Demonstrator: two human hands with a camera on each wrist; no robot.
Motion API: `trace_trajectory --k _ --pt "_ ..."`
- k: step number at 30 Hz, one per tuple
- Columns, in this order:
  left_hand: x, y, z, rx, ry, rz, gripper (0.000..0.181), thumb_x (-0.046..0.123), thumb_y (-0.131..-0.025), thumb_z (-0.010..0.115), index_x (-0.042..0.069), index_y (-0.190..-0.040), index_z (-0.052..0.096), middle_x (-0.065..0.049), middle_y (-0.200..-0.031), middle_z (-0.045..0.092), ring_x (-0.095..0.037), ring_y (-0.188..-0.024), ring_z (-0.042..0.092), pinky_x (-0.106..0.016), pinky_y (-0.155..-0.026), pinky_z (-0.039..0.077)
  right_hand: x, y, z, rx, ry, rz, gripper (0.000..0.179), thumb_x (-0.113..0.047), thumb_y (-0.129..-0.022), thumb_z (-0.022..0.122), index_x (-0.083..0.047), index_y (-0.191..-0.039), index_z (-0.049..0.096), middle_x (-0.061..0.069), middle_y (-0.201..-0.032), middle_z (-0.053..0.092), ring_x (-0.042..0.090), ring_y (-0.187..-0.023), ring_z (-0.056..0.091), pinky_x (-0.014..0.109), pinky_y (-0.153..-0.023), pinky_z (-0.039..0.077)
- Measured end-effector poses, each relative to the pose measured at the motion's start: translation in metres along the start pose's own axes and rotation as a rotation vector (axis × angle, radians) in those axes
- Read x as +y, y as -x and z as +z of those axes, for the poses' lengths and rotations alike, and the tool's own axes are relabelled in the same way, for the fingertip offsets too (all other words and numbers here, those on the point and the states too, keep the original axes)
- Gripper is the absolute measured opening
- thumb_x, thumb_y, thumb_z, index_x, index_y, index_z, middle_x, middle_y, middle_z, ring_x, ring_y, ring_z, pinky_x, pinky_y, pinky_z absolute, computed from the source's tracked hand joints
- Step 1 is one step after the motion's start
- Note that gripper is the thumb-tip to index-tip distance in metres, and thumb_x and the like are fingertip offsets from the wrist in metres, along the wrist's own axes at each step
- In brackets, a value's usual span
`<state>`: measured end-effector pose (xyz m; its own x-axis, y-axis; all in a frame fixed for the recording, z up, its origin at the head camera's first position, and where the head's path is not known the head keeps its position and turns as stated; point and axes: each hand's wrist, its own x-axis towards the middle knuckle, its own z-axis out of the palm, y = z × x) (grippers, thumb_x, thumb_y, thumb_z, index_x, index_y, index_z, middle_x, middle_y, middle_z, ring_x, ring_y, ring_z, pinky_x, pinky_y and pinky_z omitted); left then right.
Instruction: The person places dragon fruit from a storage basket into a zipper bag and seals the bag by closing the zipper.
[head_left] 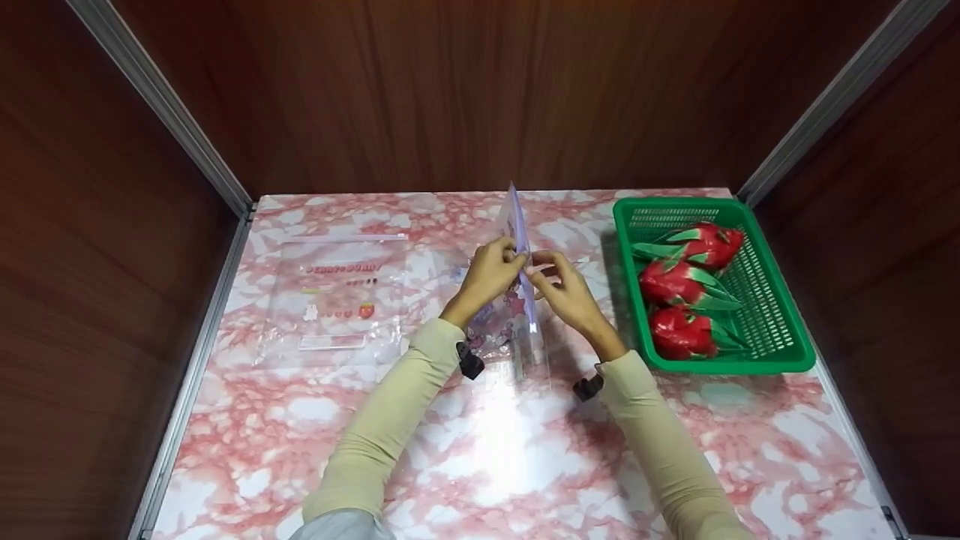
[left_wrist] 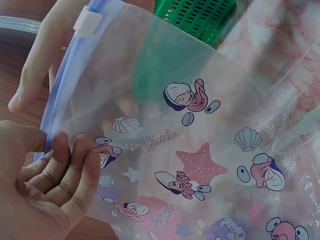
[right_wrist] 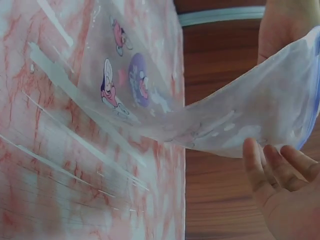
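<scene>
A clear zip bag [left_wrist: 200, 165] with shell and starfish prints stands upright between the two hands, its lilac zip edge [head_left: 520, 225] facing up. The left hand [head_left: 491, 270] pinches this edge from the left side, with curled fingers [left_wrist: 75, 170] against the film. From the other side the right hand [head_left: 566, 292] grips the bag near the same edge, its fingertips [right_wrist: 250, 147] on the film and its thumb hidden in the right wrist view. A white slider [left_wrist: 88, 23] sits at the near end of the zip. The bag's lower part spreads over the table.
Another clear zip bag [head_left: 334, 259], with a pink zip and red print, lies flat on the left. At the right stands a green basket [head_left: 776, 292] holding three red dragon fruits [head_left: 675, 281]. Brown wooden panels [head_left: 480, 90] enclose the marbled table [head_left: 300, 450].
</scene>
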<state>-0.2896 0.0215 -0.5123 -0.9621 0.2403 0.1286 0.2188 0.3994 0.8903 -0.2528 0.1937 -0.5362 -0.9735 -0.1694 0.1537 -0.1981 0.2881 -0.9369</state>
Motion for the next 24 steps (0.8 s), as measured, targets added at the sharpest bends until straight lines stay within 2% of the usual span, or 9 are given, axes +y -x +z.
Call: trace_trajectory --k 4,11,15,19,22,24 --pt "0.0004 0.0007 0.0006 0.002 0.0 -0.008 0.013 0.012 -0.103 0.066 0.0 -0.101 0.069 0.008 -0.069 0.056 -0.003 -0.056 0.05 -0.015 -0.052 0.041 -0.0024 -0.0011 0.0009 0.006 -0.013 0.018 0.041 -0.02 -0.108 0.064 0.003 -0.141 0.056 0.023 -0.14 0.062 0.028 -0.105 0.069 0.032 -0.074 0.066" --pt "0.0004 0.0022 0.0001 -0.012 0.017 0.006 0.013 0.011 -0.103 0.065 -0.001 -0.097 0.068 0.006 -0.071 0.058 -0.004 -0.056 0.054 -0.016 -0.053 0.046 -0.0048 -0.0031 0.0017 0.014 -0.063 0.041 0.036 -0.016 -0.106 0.067 0.006 -0.134 0.057 0.024 -0.129 0.063 0.022 -0.1 0.07 0.055 -0.08 0.067" --pt "-0.0003 0.0036 -0.0013 -0.022 0.012 0.003 0.015 0.012 -0.103 0.066 -0.003 -0.101 0.07 0.006 -0.069 0.057 -0.004 -0.054 0.054 -0.016 -0.051 0.045 -0.0064 -0.0046 0.0019 0.031 -0.052 0.068 0.031 -0.015 -0.107 0.065 0.006 -0.13 0.058 0.024 -0.121 0.066 0.024 -0.097 0.073 0.049 -0.075 0.068" --pt "-0.0008 0.0052 -0.0025 -0.023 0.004 0.007 0.013 0.01 -0.102 0.069 -0.003 -0.101 0.07 0.007 -0.065 0.055 -0.002 -0.052 0.054 -0.015 -0.049 0.044 -0.007 -0.0063 0.002 0.09 0.007 0.076 0.022 -0.01 -0.105 0.061 0.006 -0.121 0.062 0.027 -0.108 0.072 0.036 -0.089 0.077 0.042 -0.065 0.068" --pt "-0.0018 0.0062 -0.0032 -0.02 0.014 0.011 0.009 0.007 -0.1 0.068 -0.001 -0.095 0.067 0.008 -0.063 0.055 -0.002 -0.051 0.055 -0.014 -0.047 0.044 -0.0068 -0.0072 0.0018 0.135 0.035 0.074 0.015 -0.007 -0.104 0.059 0.006 -0.111 0.063 0.028 -0.097 0.075 0.04 -0.081 0.078 0.045 -0.059 0.066" --pt "-0.0026 0.0071 -0.0038 -0.023 0.026 0.011 0.009 0.005 -0.098 0.067 -0.002 -0.092 0.065 0.008 -0.061 0.054 -0.002 -0.05 0.056 -0.015 -0.047 0.045 -0.0068 -0.0073 0.0014 0.155 0.042 0.068 0.013 -0.008 -0.105 0.059 0.004 -0.105 0.064 0.027 -0.089 0.076 0.035 -0.071 0.077 0.049 -0.056 0.065"
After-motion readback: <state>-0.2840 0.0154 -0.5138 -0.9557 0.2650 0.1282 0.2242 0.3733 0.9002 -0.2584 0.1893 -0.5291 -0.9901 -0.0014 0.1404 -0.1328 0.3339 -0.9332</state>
